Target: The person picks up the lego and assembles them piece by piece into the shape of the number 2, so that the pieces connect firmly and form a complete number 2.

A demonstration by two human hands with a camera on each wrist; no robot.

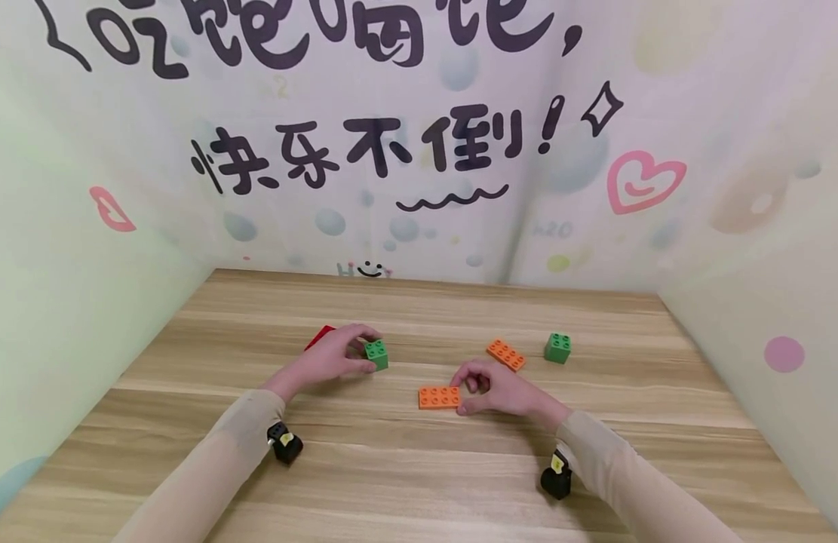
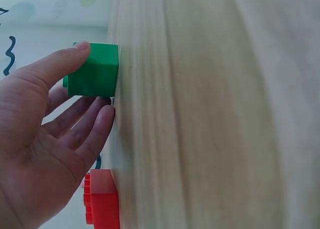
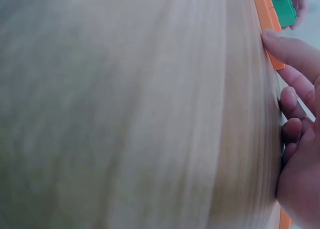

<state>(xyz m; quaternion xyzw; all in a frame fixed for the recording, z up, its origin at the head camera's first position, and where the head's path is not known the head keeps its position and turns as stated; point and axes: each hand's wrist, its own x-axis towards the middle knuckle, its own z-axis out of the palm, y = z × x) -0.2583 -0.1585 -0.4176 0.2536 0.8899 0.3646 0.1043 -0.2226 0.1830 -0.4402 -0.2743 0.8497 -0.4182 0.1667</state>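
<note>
Pinching a green block (image 1: 377, 357) between thumb and fingers, the left hand (image 1: 332, 356) has a red block (image 1: 321, 335) at its 11 o'clock. The right hand (image 1: 505, 392) grips the 3 o'clock end of an orange block (image 1: 437, 398), on the table (image 1: 391, 483) at the green block's 4 o'clock. Another orange block (image 1: 506, 354) lies at its 2 o'clock; a second green block (image 1: 557, 349) stands at 3 o'clock from that.
</note>
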